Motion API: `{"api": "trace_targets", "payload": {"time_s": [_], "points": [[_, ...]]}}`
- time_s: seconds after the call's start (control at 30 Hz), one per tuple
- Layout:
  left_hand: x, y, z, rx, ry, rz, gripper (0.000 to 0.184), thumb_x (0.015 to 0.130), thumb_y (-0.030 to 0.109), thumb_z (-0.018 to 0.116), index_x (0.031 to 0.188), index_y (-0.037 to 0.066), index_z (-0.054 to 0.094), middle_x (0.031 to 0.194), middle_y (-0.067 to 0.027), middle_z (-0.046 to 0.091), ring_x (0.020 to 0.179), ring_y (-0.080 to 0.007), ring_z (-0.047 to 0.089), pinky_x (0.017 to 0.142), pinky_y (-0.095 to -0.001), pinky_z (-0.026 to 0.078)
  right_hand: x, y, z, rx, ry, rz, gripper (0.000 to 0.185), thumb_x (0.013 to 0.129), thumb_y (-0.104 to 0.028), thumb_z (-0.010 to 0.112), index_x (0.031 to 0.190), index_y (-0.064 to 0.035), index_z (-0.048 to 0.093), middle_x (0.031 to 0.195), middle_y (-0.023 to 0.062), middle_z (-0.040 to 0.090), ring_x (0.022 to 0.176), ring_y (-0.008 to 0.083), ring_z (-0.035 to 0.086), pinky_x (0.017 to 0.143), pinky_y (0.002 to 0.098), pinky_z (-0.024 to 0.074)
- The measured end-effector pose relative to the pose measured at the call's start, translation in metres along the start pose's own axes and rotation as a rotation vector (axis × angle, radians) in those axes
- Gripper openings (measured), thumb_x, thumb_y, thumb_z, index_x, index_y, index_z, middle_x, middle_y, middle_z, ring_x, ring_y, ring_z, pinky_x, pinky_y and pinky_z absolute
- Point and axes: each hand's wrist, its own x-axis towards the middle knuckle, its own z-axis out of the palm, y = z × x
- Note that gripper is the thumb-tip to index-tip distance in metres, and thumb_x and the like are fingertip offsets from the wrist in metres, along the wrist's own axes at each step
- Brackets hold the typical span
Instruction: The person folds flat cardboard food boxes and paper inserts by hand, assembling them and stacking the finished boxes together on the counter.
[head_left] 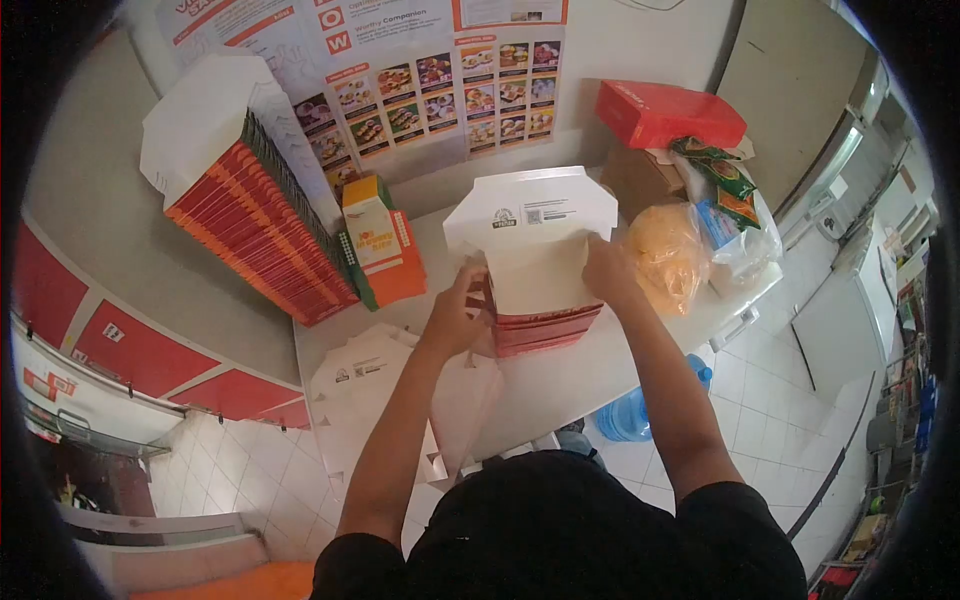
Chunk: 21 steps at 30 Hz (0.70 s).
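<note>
In the head view, one open box (540, 278) sits mid-table (520, 408), its white lid (530, 207) up on the far side. Red layers show at its near side, too tight to count. The right hand (608, 272) holds its right side. The left hand (462, 308) is half curled at its left side; I can't tell if it grips. One tall stack (262, 232) stands far left, and one red box (670, 114) far right. One orange bag (665, 260) sits right.
</note>
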Motion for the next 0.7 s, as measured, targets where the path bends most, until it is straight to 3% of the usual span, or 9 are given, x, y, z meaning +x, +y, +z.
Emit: {"api": "trace_targets", "payload": {"time_s": [0.07, 0.17, 0.27, 0.37, 0.47, 0.57, 0.67, 0.7], "points": [[-0.011, 0.003, 0.007, -0.028, -0.021, 0.025, 0.059, 0.091, 0.002, 0.065, 0.148, 0.011, 0.051, 0.121, -0.0139, 0.07, 0.116, -0.029, 0.069, 0.091, -0.0383, 0.059, 0.005, 0.007, 0.013, -0.043, -0.008, 0.013, 0.03, 0.09, -0.007, 0.056, 0.117, 0.0018, 0.062, 0.095, 0.0279, 0.073, 0.094, 0.0463, 0.072, 0.083, 0.0552, 0.0573], [-0.021, -0.045, 0.027, 0.188, 0.118, 0.298, 0.063, 0.094, 0.007, 0.064, 0.154, 0.009, 0.043, 0.138, -0.0207, 0.06, 0.133, -0.0334, 0.058, 0.105, -0.0462, 0.051, 0.0, 0.004, 0.014, -0.077, -0.064, 0.014, 0.029, 0.091, -0.009, 0.055, 0.117, 0.0018, 0.062, 0.093, 0.0299, 0.072, 0.095, 0.0463, 0.072, 0.084, 0.0542, 0.0577], [-0.057, -0.046, 0.033, 0.272, 0.269, 0.316, 0.07, 0.095, 0.019, 0.067, 0.157, 0.008, 0.037, 0.157, -0.027, 0.043, 0.151, -0.0382, 0.038, 0.119, -0.0541, 0.036, -0.001, 0.006, 0.019, -0.134, -0.037, 0.052, 0.029, 0.094, -0.016, 0.056, 0.116, 0.0015, 0.063, 0.096, 0.0284, 0.073, 0.096, 0.045, 0.072, 0.086, 0.0544, 0.0575], [-0.127, -0.072, 0.043, 0.6, 0.38, -0.207, 0.089, 0.089, 0.035, 0.076, 0.16, 0.007, 0.031, 0.165, -0.0296, 0.026, 0.157, -0.0426, 0.019, 0.124, -0.0566, 0.024, -0.013, -0.007, 0.007, -0.067, -0.058, 0.102, 0.031, 0.093, -0.021, 0.062, 0.113, 0.0029, 0.062, 0.101, 0.0294, 0.071, 0.103, 0.0449, 0.069, 0.089, 0.0543, 0.0559], [-0.173, -0.074, 0.038, 0.763, 0.257, -0.946, 0.103, 0.078, 0.045, 0.084, 0.159, 0.008, 0.032, 0.163, -0.0292, 0.028, 0.151, -0.0538, 0.022, 0.118, -0.0647, 0.029, -0.013, 0.008, 0.022, -0.112, 0.079, 0.061, 0.038, 0.097, -0.035, 0.062, 0.114, -0.0017, 0.065, 0.099, 0.0201, 0.074, 0.094, 0.0398, 0.072, 0.083, 0.0518, 0.057], [-0.218, -0.125, 0.022, 0.724, 0.326, -0.567, 0.094, 0.071, 0.048, 0.089, 0.146, 0.005, 0.05, 0.156, -0.0301, 0.037, 0.146, -0.0487, 0.033, 0.118, -0.0598, 0.031, -0.023, -0.007, 0.004, 0.149, 0.39, 0.052, 0.033, 0.097, -0.035, 0.065, 0.107, -0.0028, 0.066, 0.092, 0.0169, 0.072, 0.086, 0.0373, 0.071, 0.078, 0.0476, 0.0556], [-0.236, -0.154, -0.002, 0.582, 0.297, -0.469, 0.078, 0.065, 0.049, 0.092, 0.124, 0.004, 0.066, 0.147, -0.0278, 0.047, 0.141, -0.0447, 0.041, 0.115, -0.0558, 0.036, -0.055, -0.058, -0.044, 0.54, 0.403, -0.014, 0.026, 0.095, -0.028, 0.07, 0.099, -0.0026, 0.065, 0.088, 0.0139, 0.069, 0.077, 0.0346, 0.067, 0.074, 0.0445, 0.0532], [-0.239, -0.151, -0.007, 0.544, 0.315, -0.409, 0.065, 0.063, 0.046, 0.094, 0.109, 0.004, 0.073, 0.142, -0.0253, 0.053, 0.14, -0.0425, 0.042, 0.116, -0.0534, 0.035, -0.068, -0.07, -0.044, 0.555, 0.413, -0.134, 0.022, 0.094, -0.024, 0.071, 0.098, -0.0027, 0.065, 0.086, 0.0132, 0.068, 0.075, 0.0334, 0.066, 0.072, 0.0435, 0.0524]]}}
